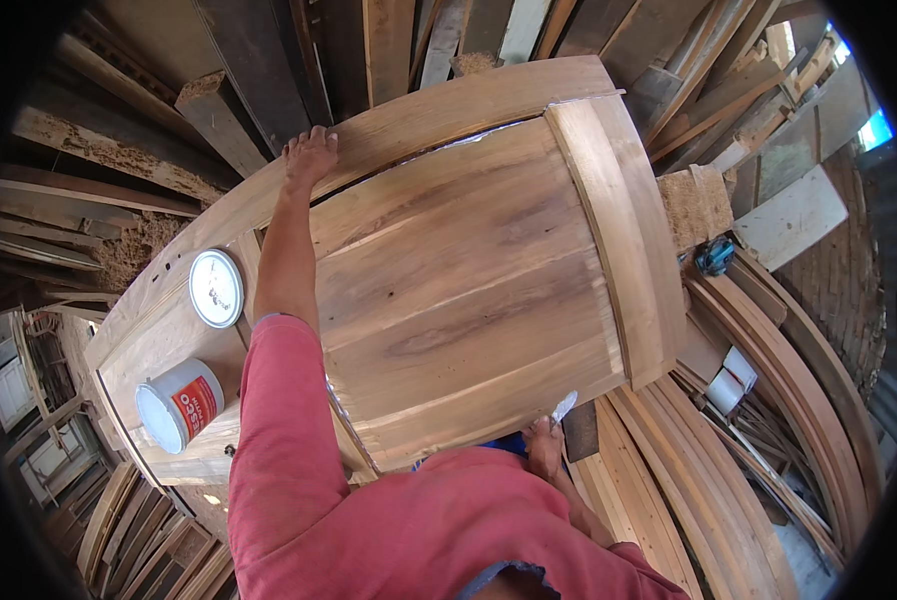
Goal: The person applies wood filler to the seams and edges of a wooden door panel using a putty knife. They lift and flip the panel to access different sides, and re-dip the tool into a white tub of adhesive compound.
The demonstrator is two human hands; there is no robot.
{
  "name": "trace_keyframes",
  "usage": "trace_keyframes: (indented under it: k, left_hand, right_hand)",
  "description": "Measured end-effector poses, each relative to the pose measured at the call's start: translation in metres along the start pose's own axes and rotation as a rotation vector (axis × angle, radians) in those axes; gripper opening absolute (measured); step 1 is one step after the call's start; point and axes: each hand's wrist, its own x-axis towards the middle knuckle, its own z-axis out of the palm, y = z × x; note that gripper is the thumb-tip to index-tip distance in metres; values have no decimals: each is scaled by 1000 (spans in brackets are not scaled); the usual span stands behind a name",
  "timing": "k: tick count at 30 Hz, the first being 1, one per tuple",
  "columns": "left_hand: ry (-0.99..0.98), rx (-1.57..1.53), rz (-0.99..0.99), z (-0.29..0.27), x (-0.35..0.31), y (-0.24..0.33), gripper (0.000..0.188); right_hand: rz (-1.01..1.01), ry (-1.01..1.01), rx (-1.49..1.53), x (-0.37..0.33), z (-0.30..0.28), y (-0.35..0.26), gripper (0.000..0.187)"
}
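A large wooden door panel [458, 270] lies flat in front of me, with a dark gap along its far rail [448, 102] and white paste in some joints. On the far rail rests my left hand [311, 156], its fingers spread at the outer edge. Close to my body, my right hand [543, 446] is closed around a putty knife, its handle mostly hidden. White paste covers the putty knife's blade [564, 406], which is just beside the door's near edge. A white tub [178, 405] with a red label and a smeared white lid [216, 288] sit on the door's left end.
Stacked boards [388, 50] lean beyond the door. To the right are curved timber lengths [788, 370], a blue power tool [714, 256] and a white container [730, 385]. Long planks [658, 480] lie at the near right, with more curved wood [118, 520] at lower left.
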Motion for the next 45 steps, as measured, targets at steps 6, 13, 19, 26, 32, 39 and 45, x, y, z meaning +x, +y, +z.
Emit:
trace_keyframes:
  k: [6,13,19,26,32,39,45]
  left_hand:
    - [42,-25,-28,-14,-6,-4,46]
    - [55,-47,-19,-12,-8,-5,43]
    - [127,-67,11,-6,-11,-7,44]
    - [5,-72,-2,-18,-9,-2,47]
    - [262,16,253,-6,2,4,43]
    - [135,-112,60,-6,5,25,38]
    - [236,-114,88,8,-5,27,34]
  right_hand:
    - [88,-94,29,15,-5,5,27]
    - [90,-93,-23,13,-3,-6,32]
    - [76,-123,-32,16,-7,-3,26]
    - [123,-113,4,7,-3,-7,28]
    - [116,42,40,37,-1,-21,25]
    - [122,46,64,25,9,-40,28]
    - [151,31,10,28,-3,-27,18]
